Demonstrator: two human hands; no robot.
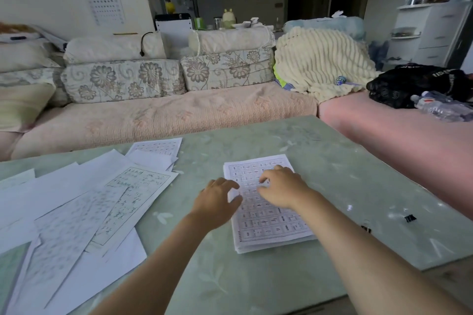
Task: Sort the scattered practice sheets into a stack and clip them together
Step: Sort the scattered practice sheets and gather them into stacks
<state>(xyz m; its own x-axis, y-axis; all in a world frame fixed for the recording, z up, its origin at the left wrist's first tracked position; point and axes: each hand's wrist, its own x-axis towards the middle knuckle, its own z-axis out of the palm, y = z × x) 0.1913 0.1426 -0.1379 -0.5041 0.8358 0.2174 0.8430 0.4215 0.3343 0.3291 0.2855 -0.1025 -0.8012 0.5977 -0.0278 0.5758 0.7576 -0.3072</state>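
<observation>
Left of the stack [266, 227], scattered practice sheets [76, 199] are not yet gathered.
Against the stack's left edge, the left hand [217, 202] sits with fingers curled; whether it pinches paper I cannot tell. On top of the stack the right hand [281, 186] presses with loosely bent fingers, holding nothing. Well to the stack's right lie two black binder clips [410, 218]. The risk, I judge, is that uneven sideways pushing fans the top sheets, or clipping too soon leaves the scattered pages out.
</observation>
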